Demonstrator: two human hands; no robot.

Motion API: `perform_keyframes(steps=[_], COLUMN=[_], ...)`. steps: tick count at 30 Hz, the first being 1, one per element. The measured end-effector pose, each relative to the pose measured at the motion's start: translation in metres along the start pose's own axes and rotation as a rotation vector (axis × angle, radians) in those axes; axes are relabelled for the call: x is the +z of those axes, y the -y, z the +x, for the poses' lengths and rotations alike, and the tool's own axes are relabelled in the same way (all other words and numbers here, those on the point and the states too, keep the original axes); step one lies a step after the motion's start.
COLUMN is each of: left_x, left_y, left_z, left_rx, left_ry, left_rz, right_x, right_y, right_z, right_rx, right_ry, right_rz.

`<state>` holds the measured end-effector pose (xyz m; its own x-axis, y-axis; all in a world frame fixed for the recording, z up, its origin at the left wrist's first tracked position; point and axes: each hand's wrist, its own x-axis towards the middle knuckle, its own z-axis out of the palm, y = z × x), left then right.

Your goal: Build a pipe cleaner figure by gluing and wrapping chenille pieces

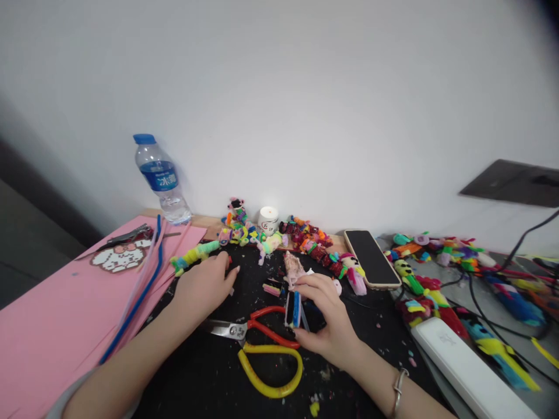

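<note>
With the small blue-and-black piece (293,309) pinched by the right hand (325,317) at frame centre, and the left hand (205,286) laid flat with fingers loosely together, the scissors (257,343) just below could be knocked.

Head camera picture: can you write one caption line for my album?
Right hand grips a small blue-and-black piece above scissors, left hand rests on the black mat.

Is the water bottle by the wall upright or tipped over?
Upright: the water bottle stands on its base, blue cap on top.
</note>
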<state>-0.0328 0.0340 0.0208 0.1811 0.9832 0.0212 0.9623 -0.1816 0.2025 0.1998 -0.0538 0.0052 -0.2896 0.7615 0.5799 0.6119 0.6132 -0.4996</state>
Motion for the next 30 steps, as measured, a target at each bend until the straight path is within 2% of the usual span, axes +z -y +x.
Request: perform_keyframes(steps=[3,9,13,15,17,22,24,30], left_x=[0.002,0.009,0.010,0.008,0.007,0.010,0.013,0.017], left_y=[0.003,-0.005,-0.009,-0.012,-0.015,-0.025,-0.028,-0.035], left_z=[0.001,-0.003,-0.005,-0.006,-0.007,-0.008,-0.010,-0.018], left_rx=[-0.014,0.134,0.232,0.297,0.327,0.224,0.201,0.130], left_ry=[0.102,0.095,0.015,-0.040,-0.031,0.290,0.392,0.574], left_rz=[0.095,-0.049,-0.243,-0.411,-0.628,-1.191,-1.283,-1.427], right_x=[0.000,0.000,0.000,0.000,0.001,0.002,0.002,0.003], right_y=[-0.001,-0.002,-0.001,-0.001,-0.002,-0.005,-0.005,-0.002], right_z=[0.000,-0.002,-0.002,-0.002,-0.002,-0.003,-0.003,-0.003], right_rx=[0.017,0.042,0.051,0.055,0.058,0.071,0.064,0.015], right_ry=[0.004,0.019,0.025,0.026,0.027,0.041,0.044,0.051], right_rz=[-0.002,0.000,-0.005,-0.009,-0.013,-0.015,-0.009,0.005])
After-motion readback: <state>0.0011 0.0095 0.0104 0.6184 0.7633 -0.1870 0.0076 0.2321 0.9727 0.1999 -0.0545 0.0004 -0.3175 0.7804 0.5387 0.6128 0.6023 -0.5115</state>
